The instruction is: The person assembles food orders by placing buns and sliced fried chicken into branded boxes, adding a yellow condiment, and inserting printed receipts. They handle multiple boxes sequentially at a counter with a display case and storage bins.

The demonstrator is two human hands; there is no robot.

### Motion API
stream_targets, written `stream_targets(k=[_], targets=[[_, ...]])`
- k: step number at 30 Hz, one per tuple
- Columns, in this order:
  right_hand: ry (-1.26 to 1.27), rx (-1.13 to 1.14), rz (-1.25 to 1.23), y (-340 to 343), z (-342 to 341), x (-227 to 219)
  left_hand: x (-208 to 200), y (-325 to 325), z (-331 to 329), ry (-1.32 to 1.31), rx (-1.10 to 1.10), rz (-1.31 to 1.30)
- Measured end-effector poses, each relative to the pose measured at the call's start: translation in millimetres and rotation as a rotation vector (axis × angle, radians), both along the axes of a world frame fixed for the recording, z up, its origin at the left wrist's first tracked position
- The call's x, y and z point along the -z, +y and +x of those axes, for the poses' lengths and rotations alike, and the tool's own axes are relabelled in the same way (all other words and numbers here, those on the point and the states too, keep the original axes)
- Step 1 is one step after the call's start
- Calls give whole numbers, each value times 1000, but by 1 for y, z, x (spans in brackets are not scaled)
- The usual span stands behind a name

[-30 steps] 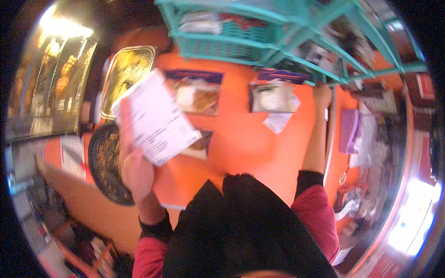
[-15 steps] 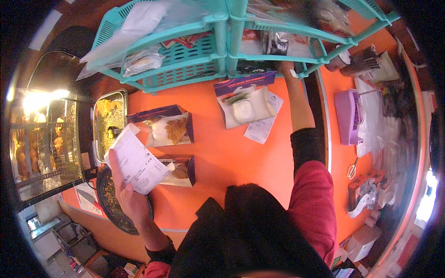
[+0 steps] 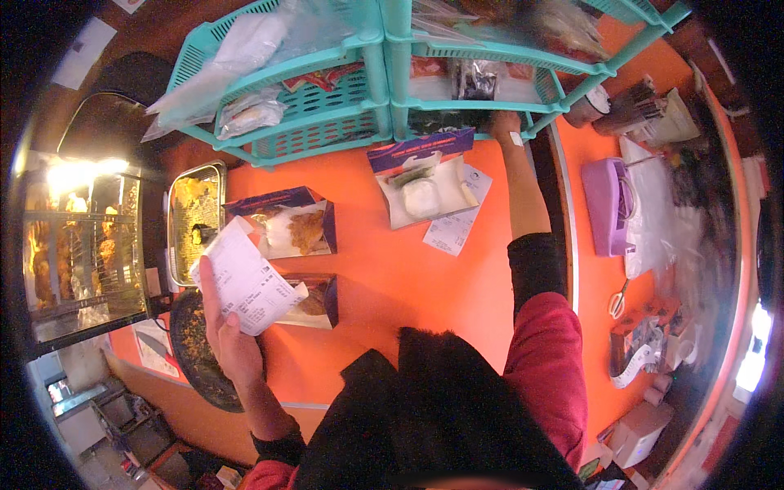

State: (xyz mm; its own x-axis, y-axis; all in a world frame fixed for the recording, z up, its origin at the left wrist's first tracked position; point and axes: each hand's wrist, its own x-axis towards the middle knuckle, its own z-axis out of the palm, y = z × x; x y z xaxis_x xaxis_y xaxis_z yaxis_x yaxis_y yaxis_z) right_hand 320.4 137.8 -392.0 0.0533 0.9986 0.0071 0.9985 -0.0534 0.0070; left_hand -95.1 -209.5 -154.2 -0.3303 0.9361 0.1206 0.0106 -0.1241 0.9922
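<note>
Printed paper receipts (image 3: 250, 282) are pinched in my left hand (image 3: 231, 339), above the left side of the orange counter. Just beyond and beneath the paper are two open food boxes: one box (image 3: 304, 233) holds rice and a fried piece, and the other box (image 3: 314, 300) is partly covered by the receipts. My right hand (image 3: 505, 126) reaches under the front rim of the teal rack's lowest right tier, its fingers hidden there. Left of that arm, an open box (image 3: 421, 196) with a white wrapped lump and something green lies partly over another receipt (image 3: 459, 219).
The teal tiered rack (image 3: 318, 126) with plastic bags and packets spans the back. A metal tray (image 3: 197, 216), a dark round pan (image 3: 204, 359) and a lit food cabinet (image 3: 82, 253) line the left. A purple holder (image 3: 604, 204) and scissors (image 3: 618, 302) are at right.
The view has shifted slightly. My right hand stays at the rack's lowest tier, a little more of its back showing. My left hand still holds the receipts in nearly the same place.
</note>
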Motion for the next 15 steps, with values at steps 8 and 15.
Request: stream_targets(k=[8, 15], targets=[[-56, -103, 77, -17, -9, -24, -1, -13, -11, 42, -69, -35], [-340, -93, 97, -10, -3, -5, 4, -18, -11, 121, -66, -59]])
